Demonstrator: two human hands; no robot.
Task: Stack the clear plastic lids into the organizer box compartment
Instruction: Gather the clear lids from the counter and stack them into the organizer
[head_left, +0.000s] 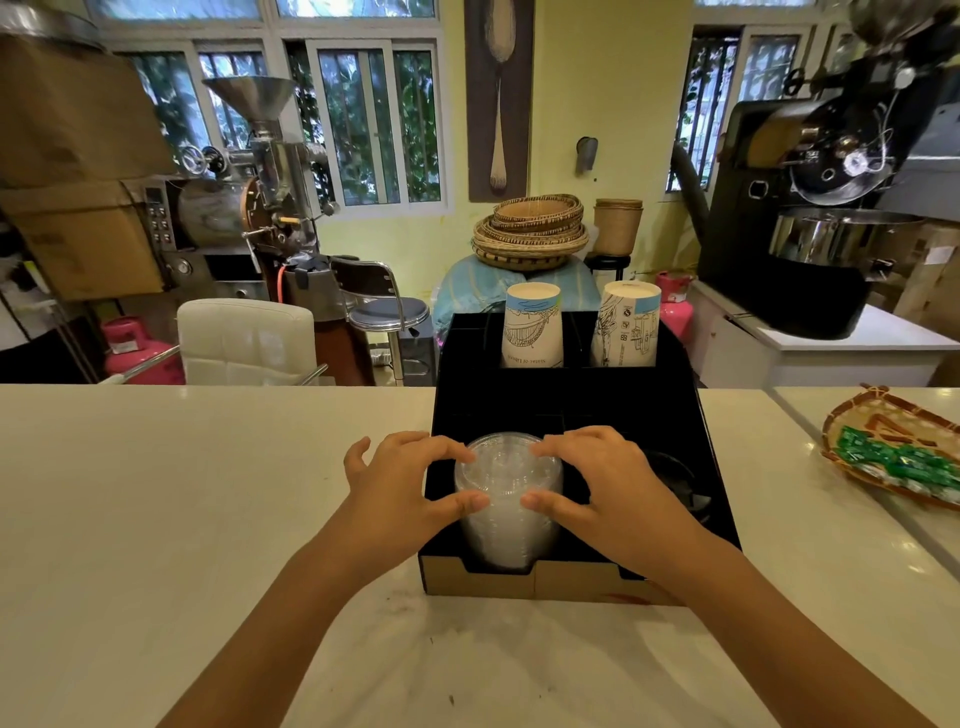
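Observation:
A tall stack of clear plastic lids (506, 483) stands upright in the front left compartment of the black organizer box (566, 400). My left hand (405, 491) wraps the stack's left side, thumb in front and fingers over the top rim. On the right side, my right hand (605, 486) mirrors that grip. Both hands press against the stack. The lower part of the stack sits behind the box's cardboard front wall (524, 584).
Two stacks of printed paper cups (532, 325) (628, 325) stand in the box's rear compartments. Dark lids (678, 480) lie in the front right compartment. A woven tray with green packets (896, 454) rests on the white counter (182, 493) at the right.

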